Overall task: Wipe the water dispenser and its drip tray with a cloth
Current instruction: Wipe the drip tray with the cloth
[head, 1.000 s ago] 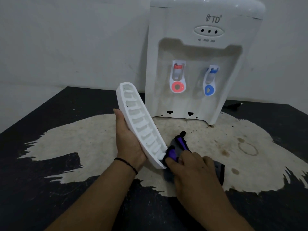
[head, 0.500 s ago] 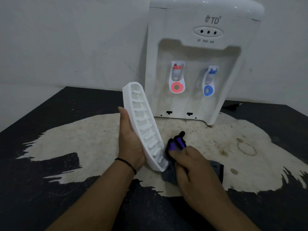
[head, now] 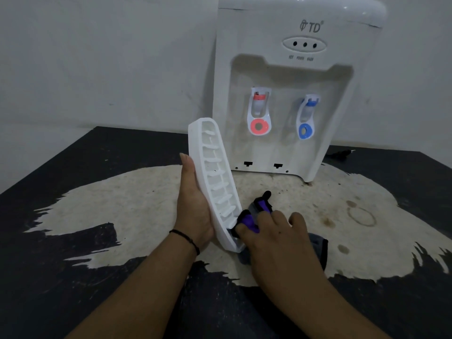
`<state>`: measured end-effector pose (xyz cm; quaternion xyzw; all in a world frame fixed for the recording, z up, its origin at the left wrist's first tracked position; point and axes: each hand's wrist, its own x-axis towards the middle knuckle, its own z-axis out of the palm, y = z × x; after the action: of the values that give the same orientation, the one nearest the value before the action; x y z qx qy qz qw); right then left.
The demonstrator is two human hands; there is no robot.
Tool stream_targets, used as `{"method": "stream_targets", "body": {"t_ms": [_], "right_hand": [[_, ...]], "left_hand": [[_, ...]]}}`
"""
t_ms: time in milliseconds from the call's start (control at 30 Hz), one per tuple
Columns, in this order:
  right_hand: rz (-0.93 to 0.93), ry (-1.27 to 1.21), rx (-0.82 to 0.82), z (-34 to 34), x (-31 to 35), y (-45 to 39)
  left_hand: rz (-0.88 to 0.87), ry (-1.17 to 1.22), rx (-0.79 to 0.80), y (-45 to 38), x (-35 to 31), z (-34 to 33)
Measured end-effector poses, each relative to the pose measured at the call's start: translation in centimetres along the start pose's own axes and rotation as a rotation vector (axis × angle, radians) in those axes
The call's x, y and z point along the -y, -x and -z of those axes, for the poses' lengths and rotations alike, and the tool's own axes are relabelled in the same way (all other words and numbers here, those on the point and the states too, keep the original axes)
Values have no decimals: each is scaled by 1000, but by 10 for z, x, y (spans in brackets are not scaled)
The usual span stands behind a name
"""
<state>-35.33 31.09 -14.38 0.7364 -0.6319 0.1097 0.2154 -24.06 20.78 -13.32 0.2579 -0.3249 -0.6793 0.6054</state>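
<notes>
Here, your left hand [head: 194, 204] held the white drip tray [head: 215, 184] stood on end, tilted a little to the left at its top, with its slotted grille facing right. Your palm lay flat against the tray's back and your fingers ran straight up along it, pressed together; the thumb was hidden behind the tray. The tray's lower end sat just above the table [head: 73, 167], close to your wrist, which carried a thin black band [head: 187, 238].

Your right hand [head: 276, 243] bunched a grey and purple cloth [head: 254, 216] under curled fingers and pushed it against the lower end of the grille. Part of the cloth trailed out behind your hand on the table.

The white water dispenser [head: 293, 94] stood upright behind the tray, against the wall, with a red tap [head: 259, 113] on the left and a blue tap [head: 307, 118] on the right. Two small slots showed low on its front, where no tray sat. The dark table had a large pale worn patch [head: 122, 204] under the dispenser and your hands, with a faint ring stain [head: 361, 216] to the right.
</notes>
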Motion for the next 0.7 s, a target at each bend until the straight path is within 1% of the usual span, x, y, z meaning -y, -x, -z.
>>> {"method": "stream_targets", "body": {"t_ms": [67, 133, 233, 300, 333, 400, 433, 533, 567, 600, 667, 700], "right_hand": [[-20, -62, 12, -2, -2, -1], [-84, -172, -17, -4, -7, -1], [-208, -483, -102, 4, -15, -2], [-197, -650, -153, 10, -16, -4], [-135, -681, -136, 13, -13, -4], [14, -628, -75, 12, -6, -4], [53, -585, -35, 10, -3, -4], [59, -493, 37, 1, 2, -5], [37, -443, 30, -3, 3, -6], [20, -408, -10, -7, 4, -6], [-9, -516, 32, -4, 7, -11], [-26, -607, 116, 0, 6, -15]], "left_hand": [[5, 4, -8, 0, 0, 1], [13, 11, 3, 0, -2, 3], [20, 23, 25, -1, -2, 6], [18, 39, 26, 0, 0, 5], [20, 48, 20, 0, 1, 4], [29, 74, -2, 0, 2, 2], [33, 81, -12, 1, 1, 1], [46, 73, -15, 2, 2, -1], [48, 69, -16, 2, 2, -1], [47, 67, -19, 2, 2, -1], [45, 60, -18, 2, 1, 0], [42, 57, -12, 2, 1, 0]]}}
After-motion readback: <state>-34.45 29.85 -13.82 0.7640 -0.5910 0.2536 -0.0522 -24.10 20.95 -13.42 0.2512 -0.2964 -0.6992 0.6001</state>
